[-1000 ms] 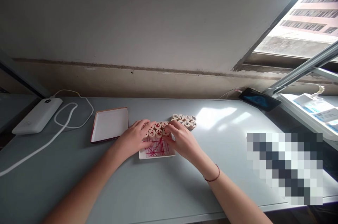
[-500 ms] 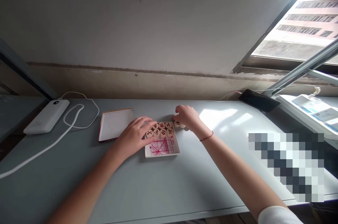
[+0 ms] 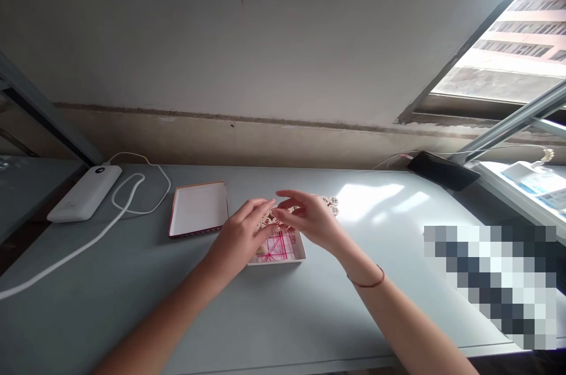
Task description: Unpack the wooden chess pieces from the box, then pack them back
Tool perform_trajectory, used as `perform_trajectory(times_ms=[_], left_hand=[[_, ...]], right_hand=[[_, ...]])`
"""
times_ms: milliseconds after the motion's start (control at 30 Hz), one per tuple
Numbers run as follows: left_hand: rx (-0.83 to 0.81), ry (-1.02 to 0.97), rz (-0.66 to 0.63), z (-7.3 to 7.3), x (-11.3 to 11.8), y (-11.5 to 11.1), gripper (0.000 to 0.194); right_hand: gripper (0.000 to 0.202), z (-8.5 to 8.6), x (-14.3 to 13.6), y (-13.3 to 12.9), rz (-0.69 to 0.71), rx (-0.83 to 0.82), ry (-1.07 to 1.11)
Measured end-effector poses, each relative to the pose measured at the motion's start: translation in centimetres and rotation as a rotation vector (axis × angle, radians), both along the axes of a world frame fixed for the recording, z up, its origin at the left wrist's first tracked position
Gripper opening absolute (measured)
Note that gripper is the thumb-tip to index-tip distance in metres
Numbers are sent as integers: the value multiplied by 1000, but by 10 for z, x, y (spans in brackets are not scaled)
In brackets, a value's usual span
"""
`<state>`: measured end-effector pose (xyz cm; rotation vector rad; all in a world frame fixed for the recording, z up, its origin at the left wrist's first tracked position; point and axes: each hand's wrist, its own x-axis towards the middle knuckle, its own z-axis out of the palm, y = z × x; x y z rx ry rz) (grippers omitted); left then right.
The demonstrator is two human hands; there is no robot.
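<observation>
A shallow white box sits at mid-desk, with magenta lines on its bottom. Wooden xiangqi pieces with red characters lie in its far part, mostly covered by my hands. My left hand reaches over the left side of the box, fingers stretched out and thumb apart. From the right, my right hand arches over the box, its thumb and fingers apart, fingertips close to the left hand's. Right behind that hand, several black-marked xiangqi pieces stand on the desk. I see nothing clearly gripped.
Left of the box lies an open lid with a white inside. A white power bank with a white cable is at the far left. A dark phone lies near the right frame. Wall closes off the back.
My right hand has moved left, from the pieces beside the box to above the box. The black-marked pieces at the right now show. My left hand stays at the box.
</observation>
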<state>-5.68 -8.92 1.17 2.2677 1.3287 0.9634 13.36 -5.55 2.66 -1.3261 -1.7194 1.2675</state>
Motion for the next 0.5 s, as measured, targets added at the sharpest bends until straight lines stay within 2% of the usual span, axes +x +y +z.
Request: perform_trajectory(times_ms=[133,300,400,500], left_hand=[[-83,115,-40,0,-6,4,23],[-228,240,-115,11,-18,9,23],[-298,266,-151,28,-18,-3,27],[-431,334,-320,37,-12,-33,20]], right_hand=[[33,-16,0,-9,-59,100,3],[24,-16,1,-15,-30,189,-28],[21,-14,0,-19,15,240,-50],[20,-13,1,-19,36,238,-47]])
